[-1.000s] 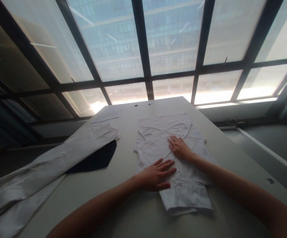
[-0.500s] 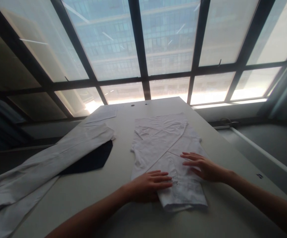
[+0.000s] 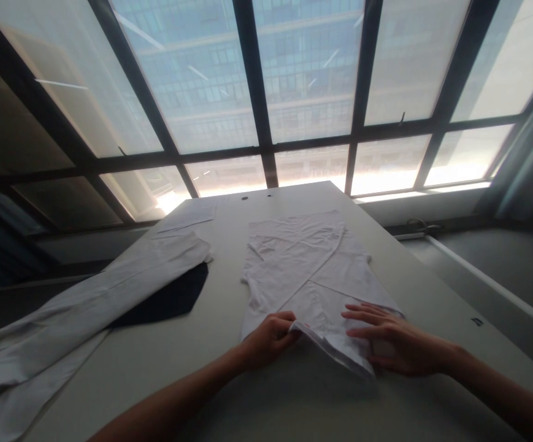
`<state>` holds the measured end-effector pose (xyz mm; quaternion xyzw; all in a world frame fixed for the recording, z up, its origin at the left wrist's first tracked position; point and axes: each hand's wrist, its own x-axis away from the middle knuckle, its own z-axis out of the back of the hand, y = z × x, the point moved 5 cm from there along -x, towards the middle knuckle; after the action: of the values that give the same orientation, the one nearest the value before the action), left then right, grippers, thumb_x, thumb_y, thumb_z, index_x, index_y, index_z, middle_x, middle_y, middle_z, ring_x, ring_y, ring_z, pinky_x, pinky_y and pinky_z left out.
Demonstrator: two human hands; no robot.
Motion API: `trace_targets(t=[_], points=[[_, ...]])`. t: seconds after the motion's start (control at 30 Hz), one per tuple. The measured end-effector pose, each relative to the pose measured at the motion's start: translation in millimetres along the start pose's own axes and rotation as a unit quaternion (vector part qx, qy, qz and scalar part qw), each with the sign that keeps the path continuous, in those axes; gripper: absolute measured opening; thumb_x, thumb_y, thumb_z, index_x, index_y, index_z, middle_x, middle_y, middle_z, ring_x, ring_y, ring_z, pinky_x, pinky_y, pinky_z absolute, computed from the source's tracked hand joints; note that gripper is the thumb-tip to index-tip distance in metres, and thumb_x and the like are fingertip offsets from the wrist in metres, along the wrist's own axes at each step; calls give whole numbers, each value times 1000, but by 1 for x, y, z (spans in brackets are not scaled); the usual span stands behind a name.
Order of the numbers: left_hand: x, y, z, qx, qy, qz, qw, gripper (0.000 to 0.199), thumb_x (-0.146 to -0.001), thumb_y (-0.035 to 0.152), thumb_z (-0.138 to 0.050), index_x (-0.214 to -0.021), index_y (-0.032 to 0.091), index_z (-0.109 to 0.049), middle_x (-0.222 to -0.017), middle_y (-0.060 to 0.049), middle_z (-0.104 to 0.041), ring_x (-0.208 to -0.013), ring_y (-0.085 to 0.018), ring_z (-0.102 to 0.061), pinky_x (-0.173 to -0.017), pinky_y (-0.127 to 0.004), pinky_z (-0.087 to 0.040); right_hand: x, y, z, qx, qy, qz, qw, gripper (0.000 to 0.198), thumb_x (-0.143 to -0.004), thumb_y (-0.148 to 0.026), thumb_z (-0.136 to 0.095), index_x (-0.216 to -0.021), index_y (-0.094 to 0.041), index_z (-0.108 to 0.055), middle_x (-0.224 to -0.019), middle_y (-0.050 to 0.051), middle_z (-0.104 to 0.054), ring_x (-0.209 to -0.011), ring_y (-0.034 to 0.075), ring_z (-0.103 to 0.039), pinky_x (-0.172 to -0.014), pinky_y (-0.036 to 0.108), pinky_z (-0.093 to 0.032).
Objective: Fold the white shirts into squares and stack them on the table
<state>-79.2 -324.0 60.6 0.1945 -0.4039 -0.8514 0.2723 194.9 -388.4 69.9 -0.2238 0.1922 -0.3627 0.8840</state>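
Observation:
A white shirt (image 3: 300, 270), partly folded and wrinkled, lies in front of me on the white table (image 3: 192, 368). Its near edge is lifted where my left hand (image 3: 270, 336) pinches it between thumb and fingers. From that grip the raised edge slants down to the right. My right hand (image 3: 386, 334) rests at the near right part of the shirt, fingers stretched out and apart. The underside of the lifted fabric is mostly hidden.
At the left, white trousers-like cloth (image 3: 110, 288) lies over a dark navy piece of fabric (image 3: 169, 298). Paper sheets (image 3: 192, 213) are at the far left corner. A small dark object (image 3: 476, 321) sits near the right edge. Tall windows (image 3: 312, 73) stand beyond the table.
My left hand has closed on the near edge of the shirt and raised it, folding the near end upward. My right hand has slid slightly toward me and to the right.

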Motion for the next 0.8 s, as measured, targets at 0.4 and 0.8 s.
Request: trace_targets(t=[0.4,0.8], points=[[-7,-30,3,108,52,97,988,64,-91,70,-46,-58,15,-47,-60,1,-44,-57,-10,-39,-52,-22,-29,-14,17,-12,2,109,-108,988,26,-98,-40,-50,-96,-25,-70,-105,8,-69,-102,23,-62,-94,37,-48],[-6,-46,12,55,131,186,972,54,-82,41,-65,-128,13,-56,-62,7,-56,-52,-11,-49,-53,-21,-36,-31,60,-32,128,181,-250,943,45,-98,-46,-41,-62,-22,-54,-66,3,-62,-68,20,-57,-67,31,-40]])
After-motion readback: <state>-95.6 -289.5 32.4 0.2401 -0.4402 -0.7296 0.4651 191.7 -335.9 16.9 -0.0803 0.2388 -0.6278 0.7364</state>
